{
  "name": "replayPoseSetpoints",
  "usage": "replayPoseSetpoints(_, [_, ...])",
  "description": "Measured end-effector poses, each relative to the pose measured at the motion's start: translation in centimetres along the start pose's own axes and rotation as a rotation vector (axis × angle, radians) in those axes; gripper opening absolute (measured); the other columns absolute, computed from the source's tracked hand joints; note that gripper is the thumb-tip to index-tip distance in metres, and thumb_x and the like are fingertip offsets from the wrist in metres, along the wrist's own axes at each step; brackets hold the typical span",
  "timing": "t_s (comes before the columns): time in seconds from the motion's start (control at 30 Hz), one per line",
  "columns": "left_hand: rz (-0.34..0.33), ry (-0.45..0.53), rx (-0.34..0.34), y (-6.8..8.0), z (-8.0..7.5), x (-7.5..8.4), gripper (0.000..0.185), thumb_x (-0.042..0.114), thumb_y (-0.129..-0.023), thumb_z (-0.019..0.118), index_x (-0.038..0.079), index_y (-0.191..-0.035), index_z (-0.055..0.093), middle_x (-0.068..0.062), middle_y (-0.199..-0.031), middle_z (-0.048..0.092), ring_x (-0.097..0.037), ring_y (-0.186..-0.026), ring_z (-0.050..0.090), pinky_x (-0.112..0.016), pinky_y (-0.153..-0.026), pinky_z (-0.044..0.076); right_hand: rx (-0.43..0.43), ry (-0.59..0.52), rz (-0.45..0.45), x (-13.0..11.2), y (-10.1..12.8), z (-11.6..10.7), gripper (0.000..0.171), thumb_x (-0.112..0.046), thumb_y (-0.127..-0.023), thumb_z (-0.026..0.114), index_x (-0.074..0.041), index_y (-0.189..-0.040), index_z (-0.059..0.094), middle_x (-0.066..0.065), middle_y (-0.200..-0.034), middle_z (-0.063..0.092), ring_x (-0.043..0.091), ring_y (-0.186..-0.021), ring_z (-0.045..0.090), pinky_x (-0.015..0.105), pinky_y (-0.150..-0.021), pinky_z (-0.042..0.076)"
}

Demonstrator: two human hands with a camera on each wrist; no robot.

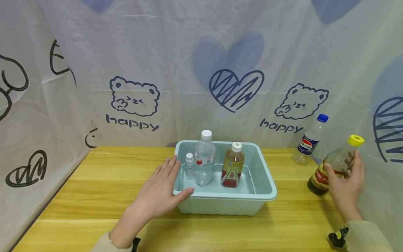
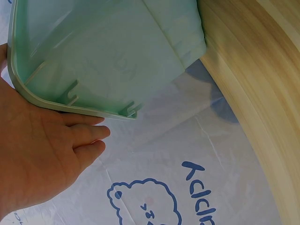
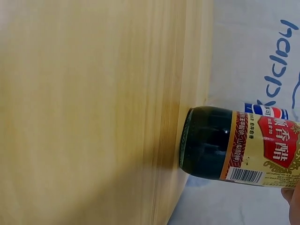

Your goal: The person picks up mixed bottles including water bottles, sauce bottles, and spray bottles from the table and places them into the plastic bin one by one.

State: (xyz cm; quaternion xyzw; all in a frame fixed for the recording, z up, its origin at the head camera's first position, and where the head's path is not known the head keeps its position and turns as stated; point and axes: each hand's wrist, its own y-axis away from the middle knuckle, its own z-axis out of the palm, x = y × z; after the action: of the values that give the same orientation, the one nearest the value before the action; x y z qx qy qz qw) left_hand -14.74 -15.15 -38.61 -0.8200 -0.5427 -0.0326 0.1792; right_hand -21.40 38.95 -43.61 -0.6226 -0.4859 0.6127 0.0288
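A pale green plastic tub (image 1: 221, 206) stands on the table with a small clear bottle (image 1: 189, 168), a clear water bottle (image 1: 204, 161) and a bottle of reddish-brown drink (image 1: 233, 166) upright inside. My left hand (image 1: 160, 190) rests along the tub's left rim, fingers straight, thumb over the front corner. In the left wrist view, the fingers (image 2: 86, 136) lie against the outside of the rim. At the right, my right hand (image 1: 347, 182) grips a vinegar bottle (image 1: 322, 178) with a yellow cap and red label. The bottle tilts, and its dark base shows in the right wrist view.
Behind the vinegar bottle stands a Pepsi bottle (image 1: 306, 145) with a blue cap, near the table's back right corner. A printed cloth (image 1: 185, 112) hangs behind and beside the wooden table (image 1: 104, 196).
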Motion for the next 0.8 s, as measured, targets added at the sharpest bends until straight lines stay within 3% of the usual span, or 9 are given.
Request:
replayPoseSetpoints(0.43, [0.003, -0.004, 0.007, 0.0, 0.0, 0.1, 0.104, 0.076, -0.097, 0.046, -0.006, -0.160, 0.031, -0.022, -0.169, 0.022, -0.040, -0.157, 0.020, -0.053, -0.128, 0.021, 0.024, -0.074, -0.094, -2.5, 1.3, -0.3, 0.092, 0.002, -0.086, 0.080, -0.029, -0.161, 0.038, -0.011, -0.153, 0.049, 0.008, -0.127, 0.054, 0.020, -0.107, 0.049])
replayPoseSetpoints(0.8, [-0.004, 0.001, 0.007, 0.1, 0.0, 0.1, 0.103, 0.075, -0.097, 0.047, -0.005, -0.160, 0.031, -0.021, -0.170, 0.021, -0.039, -0.157, 0.020, -0.053, -0.127, 0.022, -0.026, -0.159, -0.156, -5.6, 1.5, -0.3, 0.097, 0.012, -0.085, 0.078, -0.024, -0.163, 0.033, -0.003, -0.157, 0.048, 0.015, -0.134, 0.054, 0.021, -0.108, 0.049])
